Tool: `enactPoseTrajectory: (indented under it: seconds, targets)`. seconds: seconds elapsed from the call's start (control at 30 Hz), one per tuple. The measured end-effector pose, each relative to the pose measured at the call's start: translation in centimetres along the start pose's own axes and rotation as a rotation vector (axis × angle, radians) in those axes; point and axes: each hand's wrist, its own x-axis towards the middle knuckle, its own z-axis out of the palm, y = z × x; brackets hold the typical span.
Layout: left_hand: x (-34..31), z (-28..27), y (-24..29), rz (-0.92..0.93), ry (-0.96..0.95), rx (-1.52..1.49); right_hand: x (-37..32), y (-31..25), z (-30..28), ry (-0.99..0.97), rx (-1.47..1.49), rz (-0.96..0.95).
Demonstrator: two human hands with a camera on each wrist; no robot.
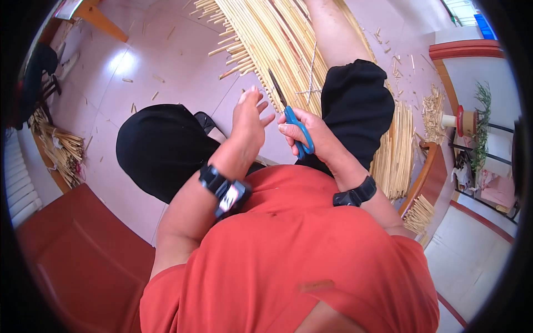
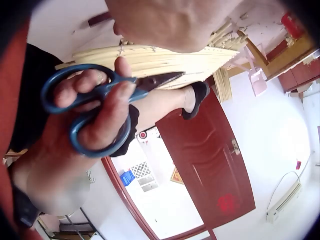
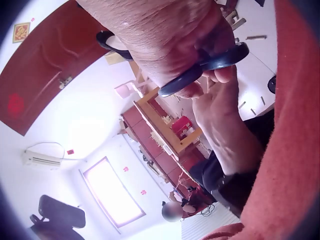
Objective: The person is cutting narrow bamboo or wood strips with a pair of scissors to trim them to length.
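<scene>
In the head view, my right hand holds a pair of scissors, fingers and thumb in the blue handle loops. The dark blades point up and away, overlapping the near edge of a mat of pale straw stalks. To the left of the scissors, my left hand is raised beside the mat's edge, fingers extended and apart. White string crosses on the mat's surface. From the left wrist view, the scissors show their blades only slightly parted. My left hand fills the top there.
My leg in black trousers lies over the mat. Straw bundles stand at the right and left. Cut straw bits scatter the tiled floor. A red-brown seat is at the lower left, and a spool at the right.
</scene>
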Motion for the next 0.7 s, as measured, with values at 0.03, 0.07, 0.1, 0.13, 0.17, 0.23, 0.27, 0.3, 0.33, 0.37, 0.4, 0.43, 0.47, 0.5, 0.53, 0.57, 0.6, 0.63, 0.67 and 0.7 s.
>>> enactPoseTrajectory:
  seconds: [0.03, 0.07, 0.1, 0.13, 0.17, 0.23, 0.27, 0.3, 0.33, 0.37, 0.4, 0.43, 0.47, 0.5, 0.53, 0.57, 0.6, 0.63, 0.67, 0.7]
  targets:
    - [-1.6, -0.2, 0.3, 0.023, -0.009, 0.049, 0.3, -0.1, 0.0, -0.018, 0.014, 0.014]
    - [-2.5, -0.6, 0.6, 0.014, 0.002, 0.052, 0.6, -0.1, 0.1, -0.037, 0.029, 0.027]
    - [-3.1, -0.9, 1.0, -0.037, -0.074, 0.077, 0.9, -0.3, 0.1, -0.041, 0.032, 0.037]
    - [-3.4, -1.1, 1.4, -0.087, -0.151, 0.101, 1.3, -0.5, 0.0, -0.078, 0.033, 0.072]
    - [-3.6, -1.2, 1.7, -0.109, -0.216, 0.126, 1.7, -0.6, 0.0, -0.114, 0.034, 0.105]
    - [-4.0, -0.9, 3.2, -0.142, -0.314, 0.2, 2.3, -1.2, -0.1, -0.16, 0.002, 0.116]
    - [-3.9, -1.0, 3.6, -0.168, -0.414, 0.278, 2.5, -1.5, -0.1, -0.207, -0.027, 0.119]
    - [-3.3, -1.3, 3.6, -0.193, -0.458, 0.301, 2.7, -2.0, 0.1, -0.231, -0.023, 0.097]
    - [-3.0, -1.4, 3.5, -0.197, -0.458, 0.299, 3.0, -1.9, 0.1, -0.23, -0.023, 0.101]
    - [-2.9, -1.4, 3.5, -0.182, -0.475, 0.341, 3.5, -1.6, 0.0, -0.212, -0.036, 0.121]
    - [-2.9, -1.1, 3.5, -0.168, -0.493, 0.382, 3.7, -1.4, -0.1, -0.193, -0.05, 0.142]
    - [-3.0, -0.9, 3.5, -0.173, -0.496, 0.379, 4.0, -1.3, -0.2, -0.162, -0.056, 0.122]
    - [-3.0, -0.7, 3.5, -0.141, -0.463, 0.368, 4.2, -1.5, -0.2, -0.158, -0.055, 0.126]
    - [-3.1, -0.5, 3.5, -0.112, -0.431, 0.357, 4.2, -1.8, -0.1, -0.141, -0.037, 0.122]
    - [-3.0, -0.3, 3.5, -0.12, -0.434, 0.355, 4.2, -2.0, -0.1, -0.124, -0.02, 0.119]
    - [-3.0, -0.2, 3.6, -0.144, -0.447, 0.331, 4.3, -1.8, -0.3, -0.121, -0.018, 0.124]
    - [-3.0, -0.2, 3.8, -0.165, -0.459, 0.308, 4.5, -1.6, -0.7, -0.137, -0.023, 0.14]
    - [-2.9, -0.2, 3.8, -0.168, -0.46, 0.306, 4.7, -1.5, -0.9, -0.153, -0.03, 0.156]
    - [-2.8, -0.2, 3.9, -0.178, -0.489, 0.29, 4.9, -1.6, -1.0, -0.151, -0.03, 0.16]
    - [-2.8, -0.2, 3.9, -0.187, -0.518, 0.274, 5.1, -1.8, -1.1, -0.158, -0.053, 0.185]
